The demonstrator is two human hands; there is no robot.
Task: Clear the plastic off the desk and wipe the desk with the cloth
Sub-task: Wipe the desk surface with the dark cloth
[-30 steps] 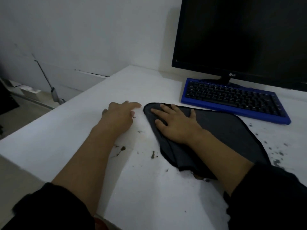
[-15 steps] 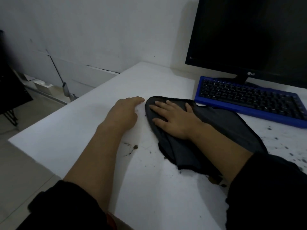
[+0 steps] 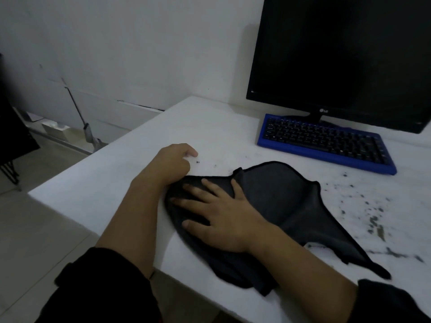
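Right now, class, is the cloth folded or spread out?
Spread out: the cloth lies mostly flat under the right hand, one edge turned over.
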